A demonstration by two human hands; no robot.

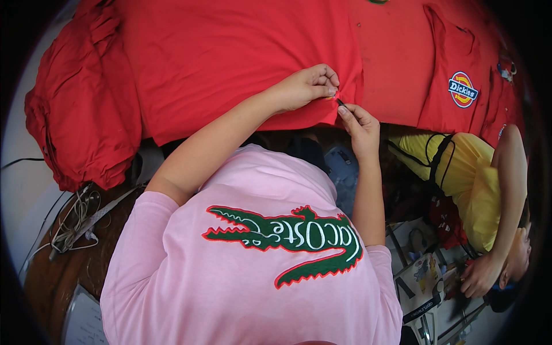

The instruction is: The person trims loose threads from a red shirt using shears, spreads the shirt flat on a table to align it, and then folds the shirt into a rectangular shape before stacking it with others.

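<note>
A wide piece of red fabric [230, 57] is spread across the work surface in front of me, its near edge hanging down. My left hand [305, 88] is closed on a pinch of this fabric near its right edge, with the fingers curled and the thumb pressed in. A tiny yellow patch shows at the pinch. In my right hand [363, 131] is a slim dark tool [341, 103], gripped between thumb and fingers. The tool's tip meets the cloth just beside my left thumb; its exact kind is too small to make out.
Bunched red garments [83, 103] are heaped at the left. A red piece with an oval emblem patch [463, 89] lies on the right. Another person in a yellow shirt [466, 178] is close by on the right. Tangled cables [77, 215] lie at the lower left.
</note>
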